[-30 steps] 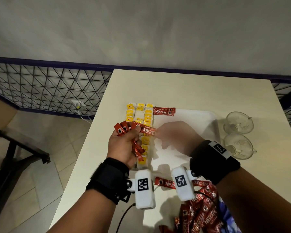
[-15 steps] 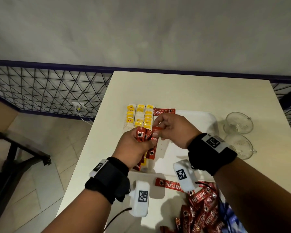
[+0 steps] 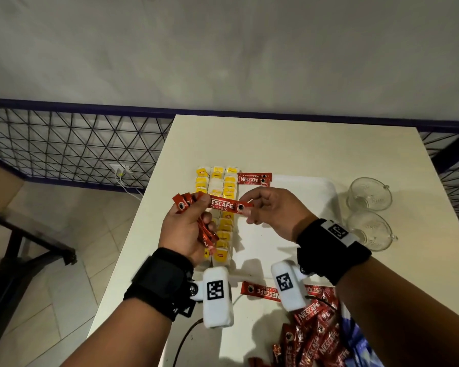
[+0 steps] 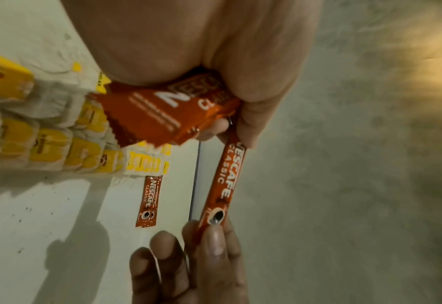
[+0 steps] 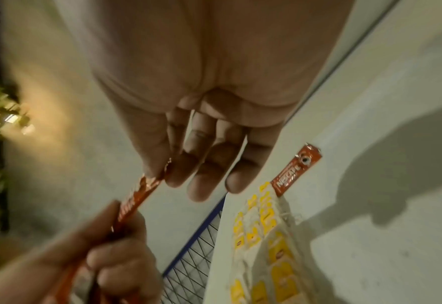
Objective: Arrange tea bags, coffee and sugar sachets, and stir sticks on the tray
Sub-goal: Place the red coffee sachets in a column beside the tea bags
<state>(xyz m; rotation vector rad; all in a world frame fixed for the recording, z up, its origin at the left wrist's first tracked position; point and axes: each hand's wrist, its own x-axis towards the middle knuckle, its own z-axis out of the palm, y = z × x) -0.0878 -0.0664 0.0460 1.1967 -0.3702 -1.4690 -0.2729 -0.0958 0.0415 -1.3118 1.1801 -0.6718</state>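
The tea bags are lying in three neat yellow rows down the left side of the white tray, so that part of the arranging is looking finished. Just beside the top of those rows, one placed coffee sachet is lying flat on the tray, possibly with a second under it, which suggests the coffee row is only beginning.

The left hand is curling its fingers round a bundle of coffee sachets, their red ends fanning out above the thumb. The right hand is pinching the far end of a single sachet between thumb and forefinger, the other fingers hanging loosely extended, while the sachet's near end is still sitting under the left thumb; it is being held level above the tea bags, apart from the tray surface. I judge that it is being drawn out of the bundle to go down next to the one already placed.

A good deal is remaining. A loose sachet is lying on the counter just below the tray's near edge, and a heap of further sachets is waiting at the bottom right. No sugar sachets or stir sticks are showing anywhere I can make out, so those steps are apparently not yet started. Two glass cups are standing on the counter to the right of the tray
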